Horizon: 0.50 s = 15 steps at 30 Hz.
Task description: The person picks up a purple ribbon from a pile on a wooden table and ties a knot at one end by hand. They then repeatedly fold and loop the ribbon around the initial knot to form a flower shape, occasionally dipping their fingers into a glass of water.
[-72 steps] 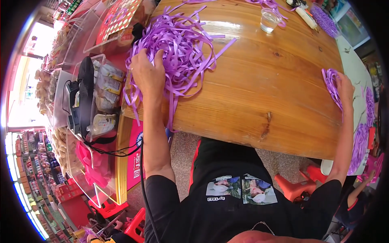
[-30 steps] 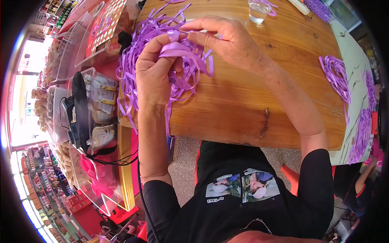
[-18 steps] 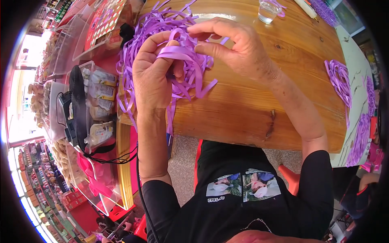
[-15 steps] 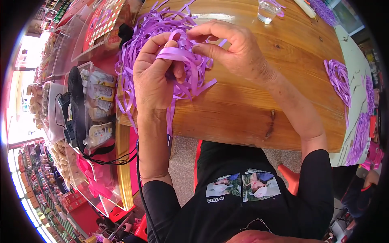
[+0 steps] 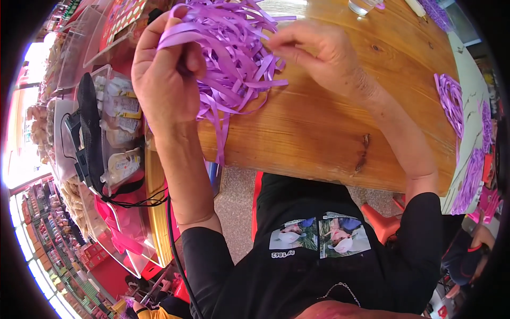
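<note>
A loose heap of narrow purple ribbon (image 5: 241, 56) lies at the far left of the wooden table (image 5: 313, 138), some strands hanging over the near edge. My left hand (image 5: 166, 85) is closed in front of it, with a ribbon loop pinched between thumb and forefinger. The other fingers curl inward. To the right of the heap, my right hand (image 5: 321, 56) has thumb and forefinger pinched together at a ribbon strand by the fingertips. How much ribbon lies between these fingertips is too small to make out.
A clear cup (image 5: 361, 6) stands at the far edge. Purple ribbon bundles (image 5: 450, 103) lie along the table's right side, beside a white marbled surface (image 5: 467, 69). To my left are a clear plastic bin of packets (image 5: 123, 119), a black strap (image 5: 90, 127) and dark cables.
My left hand has moved left and away with its ribbon loop. My right hand has shifted slightly right, so the two hands are farther apart. The view has also shifted a little.
</note>
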Each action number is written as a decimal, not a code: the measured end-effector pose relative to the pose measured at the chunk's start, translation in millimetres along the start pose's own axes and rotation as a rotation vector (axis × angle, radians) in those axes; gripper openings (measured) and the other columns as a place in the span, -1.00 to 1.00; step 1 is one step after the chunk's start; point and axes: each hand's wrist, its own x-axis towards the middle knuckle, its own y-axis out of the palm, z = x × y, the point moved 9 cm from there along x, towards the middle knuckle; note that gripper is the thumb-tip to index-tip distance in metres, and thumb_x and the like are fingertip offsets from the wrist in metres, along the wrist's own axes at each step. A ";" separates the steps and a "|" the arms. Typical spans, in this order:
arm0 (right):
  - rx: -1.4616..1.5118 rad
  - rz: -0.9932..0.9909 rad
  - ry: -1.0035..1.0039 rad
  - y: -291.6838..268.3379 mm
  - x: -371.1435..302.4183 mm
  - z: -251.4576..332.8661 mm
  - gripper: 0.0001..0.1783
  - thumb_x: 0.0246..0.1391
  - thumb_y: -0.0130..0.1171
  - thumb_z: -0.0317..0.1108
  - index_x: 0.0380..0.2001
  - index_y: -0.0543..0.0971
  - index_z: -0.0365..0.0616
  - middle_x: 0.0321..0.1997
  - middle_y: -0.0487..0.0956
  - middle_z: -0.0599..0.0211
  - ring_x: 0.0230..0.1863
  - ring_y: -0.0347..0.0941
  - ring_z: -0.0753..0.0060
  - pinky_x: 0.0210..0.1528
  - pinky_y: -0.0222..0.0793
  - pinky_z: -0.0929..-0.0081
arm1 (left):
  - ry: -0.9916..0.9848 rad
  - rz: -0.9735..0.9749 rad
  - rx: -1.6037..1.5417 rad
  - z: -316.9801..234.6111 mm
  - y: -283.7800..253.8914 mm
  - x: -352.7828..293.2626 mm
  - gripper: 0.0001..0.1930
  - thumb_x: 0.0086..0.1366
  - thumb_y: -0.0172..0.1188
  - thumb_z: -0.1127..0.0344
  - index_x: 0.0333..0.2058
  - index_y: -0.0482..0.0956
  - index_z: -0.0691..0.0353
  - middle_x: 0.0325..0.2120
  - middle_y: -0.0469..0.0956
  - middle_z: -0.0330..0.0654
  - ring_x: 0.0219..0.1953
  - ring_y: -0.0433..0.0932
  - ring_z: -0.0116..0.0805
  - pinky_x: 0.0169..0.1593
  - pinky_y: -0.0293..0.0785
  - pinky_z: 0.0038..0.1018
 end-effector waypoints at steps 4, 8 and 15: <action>0.004 0.210 0.050 24.8 -10.6 5.7 -0.88 0.03 0.14 -0.50 -0.32 0.55 -0.26 -0.36 0.56 0.33 -0.31 0.48 0.57 -0.29 0.38 0.63 | -0.034 0.026 0.006 7.0 -4.4 1.3 -0.74 0.33 -0.06 0.40 -0.10 0.42 0.45 -0.56 0.45 -0.22 -0.65 0.28 -0.52 -0.64 0.16 -0.63; 0.000 0.099 0.020 26.1 -7.7 2.9 -0.88 -0.01 0.17 -0.51 -0.33 0.56 -0.23 -0.42 0.54 0.32 -0.31 0.49 0.45 -0.32 0.38 0.60 | -0.074 0.018 -0.003 11.2 0.4 -1.7 -0.74 0.33 -0.07 0.40 -0.10 0.43 0.44 -0.55 0.45 -0.21 -0.64 0.29 -0.51 -0.64 0.17 -0.62; -0.228 0.062 -0.419 40.6 -33.8 58.2 -0.75 -0.17 0.30 -0.35 -0.35 0.57 -0.16 -0.38 0.51 0.30 -0.32 0.44 0.20 -0.26 0.35 0.40 | -0.096 -0.045 -0.172 20.9 -33.9 16.0 -0.78 0.28 -0.06 0.46 -0.14 0.45 0.41 -0.49 0.44 -0.16 -0.53 0.30 -0.41 -0.48 0.20 -0.50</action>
